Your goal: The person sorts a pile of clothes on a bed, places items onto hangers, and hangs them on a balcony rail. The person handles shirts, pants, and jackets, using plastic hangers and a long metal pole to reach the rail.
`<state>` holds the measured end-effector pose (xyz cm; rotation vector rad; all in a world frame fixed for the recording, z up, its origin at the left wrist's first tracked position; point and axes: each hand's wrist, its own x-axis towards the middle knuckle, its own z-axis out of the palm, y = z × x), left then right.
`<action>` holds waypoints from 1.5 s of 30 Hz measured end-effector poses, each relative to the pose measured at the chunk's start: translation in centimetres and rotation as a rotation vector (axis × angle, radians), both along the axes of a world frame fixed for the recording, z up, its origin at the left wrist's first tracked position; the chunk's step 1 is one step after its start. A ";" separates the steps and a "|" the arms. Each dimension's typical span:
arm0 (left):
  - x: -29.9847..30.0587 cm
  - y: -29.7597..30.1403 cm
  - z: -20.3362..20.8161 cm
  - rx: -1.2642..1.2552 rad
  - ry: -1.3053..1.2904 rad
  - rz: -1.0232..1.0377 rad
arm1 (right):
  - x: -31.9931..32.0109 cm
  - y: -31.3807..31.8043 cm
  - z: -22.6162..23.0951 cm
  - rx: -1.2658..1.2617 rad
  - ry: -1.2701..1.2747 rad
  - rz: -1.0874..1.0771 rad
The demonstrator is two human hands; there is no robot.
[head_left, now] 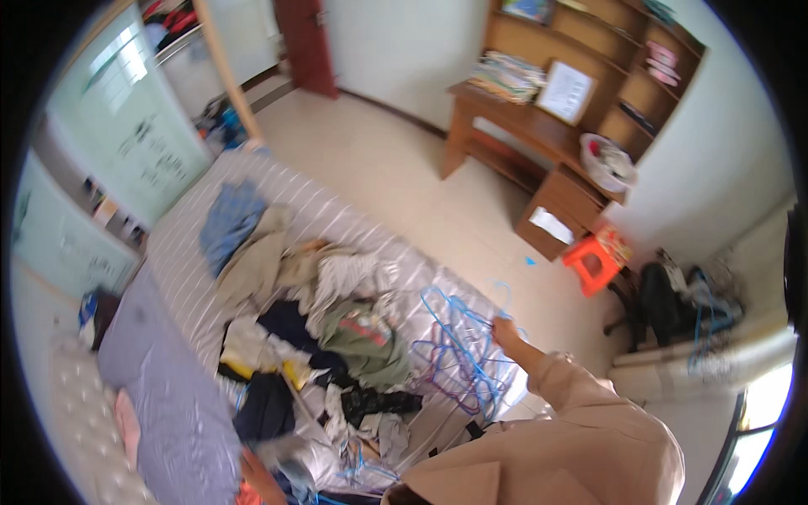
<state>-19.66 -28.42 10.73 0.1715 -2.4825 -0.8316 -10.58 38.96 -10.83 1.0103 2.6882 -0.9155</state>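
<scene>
My right hand (pixel 503 331) reaches out over the bed's edge, its fingers closed on a blue clothes hanger (pixel 467 343). Several more blue and purple hangers lie tangled on the bed around it. At the lower edge, my left hand (pixel 259 478) shows only in part, beside an orange cloth (pixel 247 495); its fingers are blurred and partly cut off. Between the hands spreads a heap of clothes: an olive green top (pixel 364 341), a dark navy garment (pixel 265 410), a black garment (pixel 380 404) and a striped light shirt (pixel 345 282). More blue hangers (pixel 364 468) lie near the front.
The bed (pixel 295 189) has a striped grey sheet, with a purple-grey quilt (pixel 168 387) along its left. Across the floor stand a wooden desk (pixel 547 139) with shelves, a white basket (pixel 608 164), an orange stool (pixel 593 261) and a black chair (pixel 661 303). A glass-doored wardrobe (pixel 126 118) stands far left.
</scene>
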 end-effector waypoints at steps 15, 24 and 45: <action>-8.8 0.7 0.6 0.372 -0.570 0.052 | -24.7 -28.0 13.8 -0.387 0.244 0.830; 18.7 12.4 -13.4 0.899 -0.874 0.120 | -39.8 -43.6 7.2 0.163 0.146 0.882; 8.2 15.0 -6.6 0.688 -0.544 0.152 | -47.8 -43.0 -0.9 0.350 0.329 1.102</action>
